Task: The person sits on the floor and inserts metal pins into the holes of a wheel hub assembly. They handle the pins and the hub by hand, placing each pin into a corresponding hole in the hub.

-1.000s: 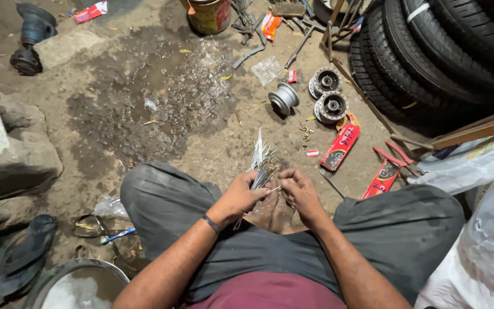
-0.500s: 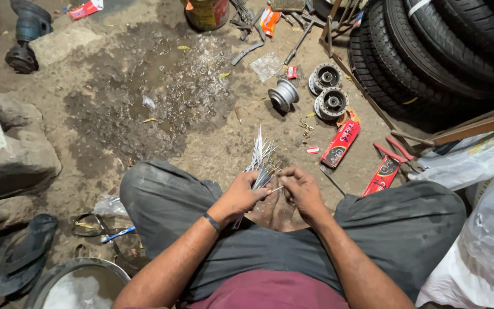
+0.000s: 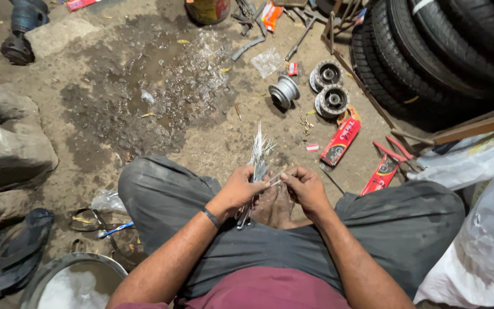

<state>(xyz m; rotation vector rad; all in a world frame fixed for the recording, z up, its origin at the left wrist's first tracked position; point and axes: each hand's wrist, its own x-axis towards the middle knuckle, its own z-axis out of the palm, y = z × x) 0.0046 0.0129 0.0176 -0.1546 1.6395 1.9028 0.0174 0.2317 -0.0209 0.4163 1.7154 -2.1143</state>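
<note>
Spokes (image 3: 257,157), a thin bundle of bright metal rods, stand nearly upright in the left hand (image 3: 240,189), whose fingers are curled tight round the bundle's middle, so the rods fan out above the knuckles and poke out below the palm toward the person's lap. Just beside it, the right hand (image 3: 306,187) is closed too, thumb and fingertips pinched on the near end of a single spoke that crosses the small gap between the two hands. Both hands hang between the knees, over bare feet tucked under dark grey trousers (image 3: 167,194). Beyond the fingertips, well apart on the dirt floor, lie three metal wheel hubs (image 3: 327,86), and nearer, off to the right hand's side, two flat red packets (image 3: 341,140). Stacked tyres (image 3: 430,51) fill the far right corner. Out past the left elbow sit a dark sandal (image 3: 21,249) and the rim of a round metal basin (image 3: 47,274).
</note>
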